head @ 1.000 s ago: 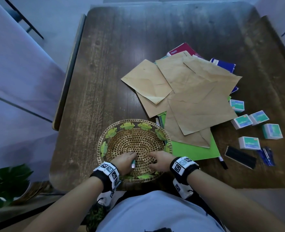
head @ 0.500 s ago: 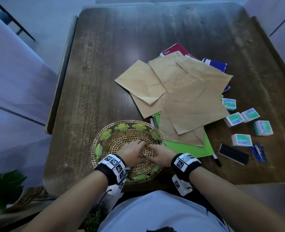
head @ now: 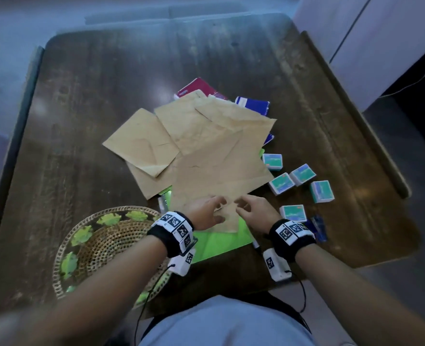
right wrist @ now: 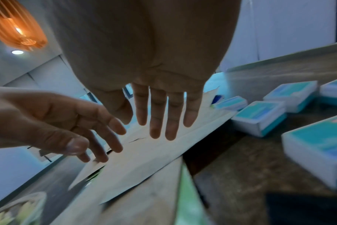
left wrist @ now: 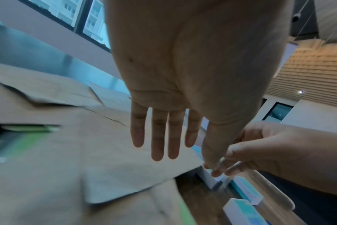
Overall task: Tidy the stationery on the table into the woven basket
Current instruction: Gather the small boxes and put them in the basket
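The woven basket (head: 106, 248) with green leaf patches sits at the table's near left, partly under my left forearm. Several brown envelopes (head: 218, 168) lie fanned in the middle over a green folder (head: 218, 242). My left hand (head: 218, 208) hovers over the nearest envelope's front corner with fingers spread and straight (left wrist: 164, 137). My right hand (head: 243, 207) is just to its right, also with straight fingers (right wrist: 160, 115) and holding nothing. In the wrist views the envelopes (left wrist: 106, 152) lie just under both palms.
Several small white-and-teal boxes (head: 281, 183) lie to the right of the envelopes. A red notebook (head: 196, 87) and a blue one (head: 253, 104) stick out behind the pile. Blue clips (head: 318, 228) and a marker (head: 255, 244) lie by my right wrist.
Both hands have left the inside of the basket and moved forward and right to above the near corner of the envelopes. They now hold nothing.
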### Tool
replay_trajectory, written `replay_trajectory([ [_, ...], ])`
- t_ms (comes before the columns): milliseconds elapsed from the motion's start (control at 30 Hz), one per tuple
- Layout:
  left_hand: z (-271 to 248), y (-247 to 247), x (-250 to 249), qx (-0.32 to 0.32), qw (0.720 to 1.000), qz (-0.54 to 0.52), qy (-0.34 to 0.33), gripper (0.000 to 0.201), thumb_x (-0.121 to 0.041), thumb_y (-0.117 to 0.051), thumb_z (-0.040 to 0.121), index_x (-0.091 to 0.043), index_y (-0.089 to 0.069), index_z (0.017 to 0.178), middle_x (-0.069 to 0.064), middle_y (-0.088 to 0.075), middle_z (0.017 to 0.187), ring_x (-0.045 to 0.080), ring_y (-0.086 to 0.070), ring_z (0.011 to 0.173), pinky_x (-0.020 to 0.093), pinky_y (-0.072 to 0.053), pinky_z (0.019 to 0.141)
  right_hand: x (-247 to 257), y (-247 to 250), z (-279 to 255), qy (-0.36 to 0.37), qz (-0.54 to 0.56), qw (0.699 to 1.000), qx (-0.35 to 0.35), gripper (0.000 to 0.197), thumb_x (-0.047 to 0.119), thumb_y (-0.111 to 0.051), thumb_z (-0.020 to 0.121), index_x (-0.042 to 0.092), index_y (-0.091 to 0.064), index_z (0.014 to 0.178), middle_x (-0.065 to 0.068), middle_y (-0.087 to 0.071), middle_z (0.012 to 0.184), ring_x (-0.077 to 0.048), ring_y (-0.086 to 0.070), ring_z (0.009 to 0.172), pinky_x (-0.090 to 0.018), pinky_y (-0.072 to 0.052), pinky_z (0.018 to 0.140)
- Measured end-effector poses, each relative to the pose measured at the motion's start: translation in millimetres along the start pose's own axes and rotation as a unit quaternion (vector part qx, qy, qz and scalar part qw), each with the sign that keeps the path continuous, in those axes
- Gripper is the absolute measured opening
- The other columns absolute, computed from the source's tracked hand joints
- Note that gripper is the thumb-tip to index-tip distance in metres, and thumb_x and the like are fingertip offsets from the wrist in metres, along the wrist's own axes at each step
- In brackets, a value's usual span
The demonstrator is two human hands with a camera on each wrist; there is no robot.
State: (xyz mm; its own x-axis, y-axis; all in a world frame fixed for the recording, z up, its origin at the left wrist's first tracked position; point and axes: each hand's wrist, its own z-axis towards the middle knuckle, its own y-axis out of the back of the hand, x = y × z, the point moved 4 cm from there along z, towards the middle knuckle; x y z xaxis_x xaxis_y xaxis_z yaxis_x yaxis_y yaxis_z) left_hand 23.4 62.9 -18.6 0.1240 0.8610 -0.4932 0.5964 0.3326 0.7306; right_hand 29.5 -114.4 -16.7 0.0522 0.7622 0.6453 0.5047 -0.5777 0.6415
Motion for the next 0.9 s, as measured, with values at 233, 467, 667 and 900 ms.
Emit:
replay_trajectory([
  [233, 110, -18, -94, -0.024, 1.0, -0.01, 0.013, 0.039, -0.033, -0.064, 0.09, -0.015, -0.058, 0.124, 0.008, -0.061, 0.124, 0.028, -0.058, 0.111, 0.034, -0.047, 0.09, -101, 79, 25, -0.058, -0.102, 0.992, -0.05, 0.027, 0.025, -0.059, 0.093, 0.018, -0.062, 0.119, -0.004, -0.06, 0.125, -0.022, -0.058, 0.113, -0.037, -0.049, 0.093],
  [467, 174, -43, -135, -0.063, 0.993, -0.049, 0.086, 0.05, -0.035, -0.064, 0.091, -0.007, -0.053, 0.131, 0.018, -0.06, 0.126, 0.035, -0.057, 0.116, 0.038, -0.042, 0.094, -139, 104, 47, -0.105, -0.161, 0.981, -0.016, 0.067, 0.028, -0.056, 0.097, 0.019, -0.025, 0.156, -0.01, -0.033, 0.155, -0.031, -0.041, 0.137, -0.045, -0.044, 0.104],
  [667, 189, -48, -134, -0.027, 0.989, -0.033, 0.14, 0.053, -0.033, -0.068, 0.09, -0.004, -0.05, 0.131, 0.018, -0.056, 0.132, 0.032, -0.054, 0.12, 0.035, -0.04, 0.093, -144, 105, 58, -0.139, -0.174, 0.973, 0.065, 0.072, 0.033, -0.057, 0.098, 0.022, -0.019, 0.157, -0.009, -0.022, 0.16, -0.029, -0.041, 0.138, -0.045, -0.046, 0.101],
  [900, 189, -56, -135, -0.038, 0.981, -0.089, 0.17, 0.066, -0.032, -0.076, 0.084, -0.01, -0.045, 0.137, 0.014, -0.053, 0.134, 0.03, -0.053, 0.121, 0.035, -0.04, 0.095, -152, 97, 57, -0.179, -0.159, 0.964, 0.113, 0.078, 0.025, -0.059, 0.097, 0.025, -0.011, 0.159, -0.016, -0.006, 0.163, -0.034, -0.051, 0.129, -0.043, -0.047, 0.098],
])
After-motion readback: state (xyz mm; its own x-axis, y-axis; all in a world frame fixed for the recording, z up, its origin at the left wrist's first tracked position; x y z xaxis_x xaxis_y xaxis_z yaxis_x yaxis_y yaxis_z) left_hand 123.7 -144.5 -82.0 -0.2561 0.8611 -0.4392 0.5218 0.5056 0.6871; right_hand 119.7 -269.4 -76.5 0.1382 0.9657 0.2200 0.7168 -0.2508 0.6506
